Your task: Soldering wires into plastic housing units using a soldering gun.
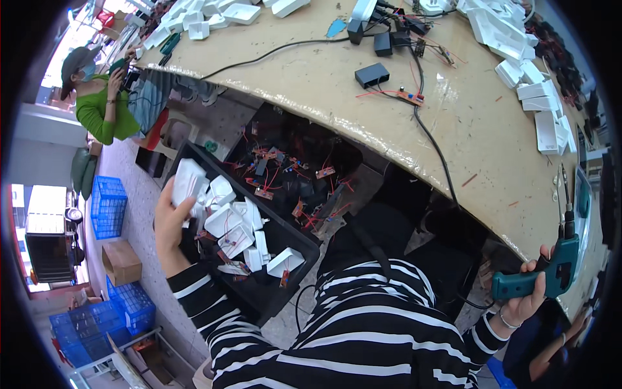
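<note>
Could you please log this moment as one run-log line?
left hand: grips white housing over black tray | right hand: grips teal power screwdriver

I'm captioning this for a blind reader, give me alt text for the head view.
A person's left hand lifts a white plastic housing from a black tray of similar housings beside a tan workbench, while the right hand holds a teal electric screwdriver.

White casing [188, 183] in left hand [170, 223], teal electric screwdriver [543, 273] in right hand [526, 299].
</note>
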A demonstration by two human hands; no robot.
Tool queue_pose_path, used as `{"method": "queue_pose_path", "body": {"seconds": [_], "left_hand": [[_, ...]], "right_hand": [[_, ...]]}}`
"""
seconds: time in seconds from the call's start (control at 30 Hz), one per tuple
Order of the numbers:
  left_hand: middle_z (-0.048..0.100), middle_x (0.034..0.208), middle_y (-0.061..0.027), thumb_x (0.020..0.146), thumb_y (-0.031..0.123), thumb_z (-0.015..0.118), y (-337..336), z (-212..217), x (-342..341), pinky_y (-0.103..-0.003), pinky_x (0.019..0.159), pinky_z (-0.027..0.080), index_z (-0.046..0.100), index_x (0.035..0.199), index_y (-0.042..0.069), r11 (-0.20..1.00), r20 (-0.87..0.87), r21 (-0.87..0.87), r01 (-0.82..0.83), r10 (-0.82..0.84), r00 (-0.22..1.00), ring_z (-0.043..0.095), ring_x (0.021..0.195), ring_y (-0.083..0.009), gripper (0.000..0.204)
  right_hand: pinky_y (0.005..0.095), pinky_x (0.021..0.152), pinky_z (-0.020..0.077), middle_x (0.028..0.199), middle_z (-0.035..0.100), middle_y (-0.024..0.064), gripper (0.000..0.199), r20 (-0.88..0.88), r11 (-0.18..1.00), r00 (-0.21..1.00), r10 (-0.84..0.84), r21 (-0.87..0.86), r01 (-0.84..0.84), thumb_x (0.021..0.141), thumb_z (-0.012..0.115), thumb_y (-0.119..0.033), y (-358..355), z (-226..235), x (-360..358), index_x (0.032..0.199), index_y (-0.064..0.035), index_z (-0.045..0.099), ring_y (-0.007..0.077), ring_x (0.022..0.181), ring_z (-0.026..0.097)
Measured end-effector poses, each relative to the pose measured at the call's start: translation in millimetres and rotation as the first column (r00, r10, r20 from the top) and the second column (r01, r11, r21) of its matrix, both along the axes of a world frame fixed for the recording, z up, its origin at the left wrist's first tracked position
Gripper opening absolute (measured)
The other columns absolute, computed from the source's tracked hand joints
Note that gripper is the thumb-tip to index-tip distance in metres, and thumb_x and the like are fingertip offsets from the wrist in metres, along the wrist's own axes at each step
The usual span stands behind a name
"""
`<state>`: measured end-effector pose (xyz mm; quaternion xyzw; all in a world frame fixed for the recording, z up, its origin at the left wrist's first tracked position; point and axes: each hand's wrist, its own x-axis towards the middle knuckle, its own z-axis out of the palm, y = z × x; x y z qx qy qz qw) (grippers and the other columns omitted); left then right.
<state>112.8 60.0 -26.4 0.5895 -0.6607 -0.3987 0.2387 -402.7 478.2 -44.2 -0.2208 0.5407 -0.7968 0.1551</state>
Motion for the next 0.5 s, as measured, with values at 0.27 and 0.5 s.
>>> {"method": "queue_pose_path", "body": {"seconds": [0.27,0.5], "left_hand": [[0.057,0.128,-0.0148,0.085,0.016,0.07,-60,2,-46,-0.03,0.095,0.045,0.047,0.136,-0.003,0.946,0.314,-0.3,0.122,-0.023,0.949,0.057,0.113,-0.0199,0.059],[0.068,0.097,-0.0081,0.093,0.009,0.06,-78,45,-334,-0.025,0.077,0.05,0.063,0.114,-0.004,0.709,-0.098,-0.446,0.547,-0.646,0.757,0.064,0.086,-0.0123,0.025]], "right_hand": [[0.0276,0.081,0.0537,0.131,0.049,0.0206,0.062,0.002,0.995,0.995,-0.098,0.013,0.098,0.091,0.057,-0.008,2,3,9,0.144,0.0039,0.029,0.0168,0.088,0.06],[0.0286,0.076,0.0538,0.127,0.053,0.0203,0.062,-0.022,0.968,0.969,-0.248,0.024,0.248,0.088,0.06,-0.01,6,7,21,0.142,0.0043,0.032,0.0163,0.084,0.06]]}}
